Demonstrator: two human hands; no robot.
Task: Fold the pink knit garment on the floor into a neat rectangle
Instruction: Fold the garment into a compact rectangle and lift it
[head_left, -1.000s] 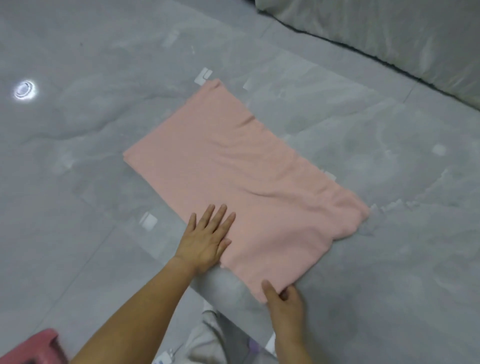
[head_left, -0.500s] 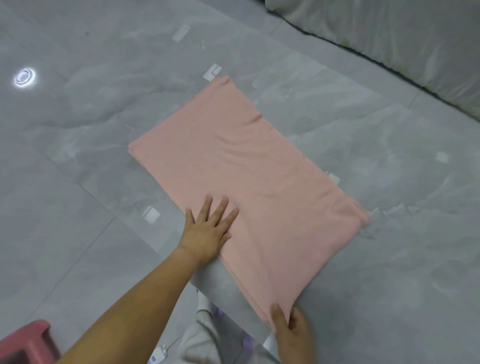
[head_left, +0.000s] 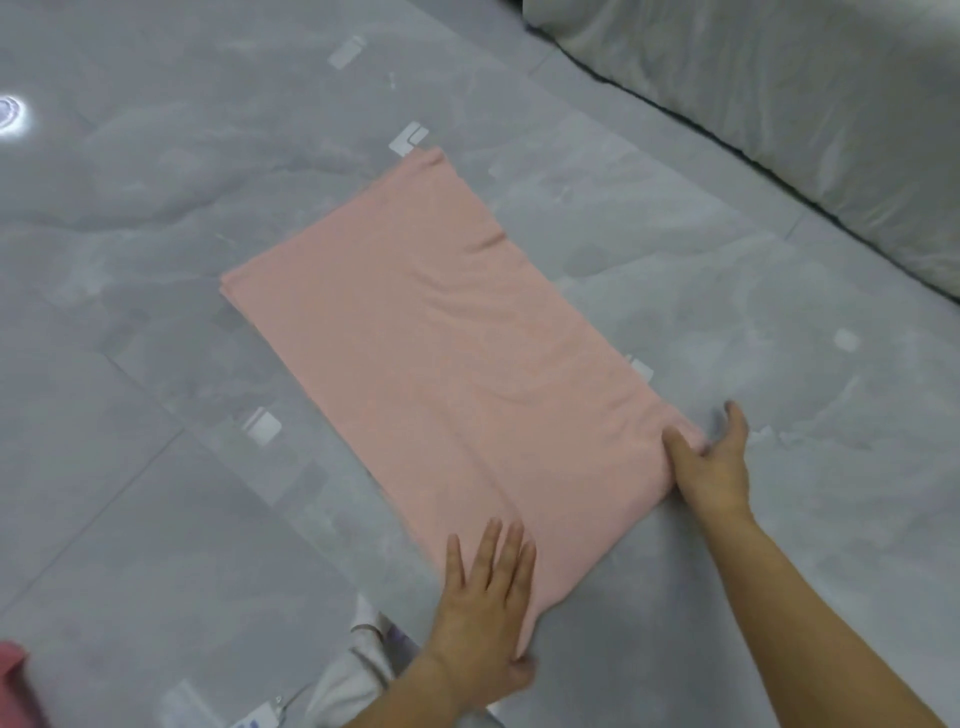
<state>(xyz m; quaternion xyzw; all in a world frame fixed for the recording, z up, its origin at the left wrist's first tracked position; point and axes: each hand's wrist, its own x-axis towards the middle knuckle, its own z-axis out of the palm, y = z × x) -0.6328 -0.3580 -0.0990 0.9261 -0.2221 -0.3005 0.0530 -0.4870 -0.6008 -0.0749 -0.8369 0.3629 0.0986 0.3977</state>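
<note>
The pink knit garment (head_left: 441, 353) lies on the grey tiled floor as a long flat rectangle running from the far left to the near right, with a few soft creases. My left hand (head_left: 488, 603) lies flat on its nearest corner, fingers spread, holding nothing. My right hand (head_left: 714, 460) is at the right near corner. Its thumb rests on top of the fabric and its fingers stretch out past the edge, slightly blurred. No fabric is lifted off the floor.
A grey cushioned piece of furniture (head_left: 779, 130) fills the upper right. White tape marks (head_left: 408, 140) dot the floor around the garment. A pink object (head_left: 13, 686) shows at the bottom left edge, and light clothing (head_left: 353, 675) at the bottom.
My left hand slid from the garment's left edge down to its nearest corner. My right hand left that corner and moved out to the right corner.
</note>
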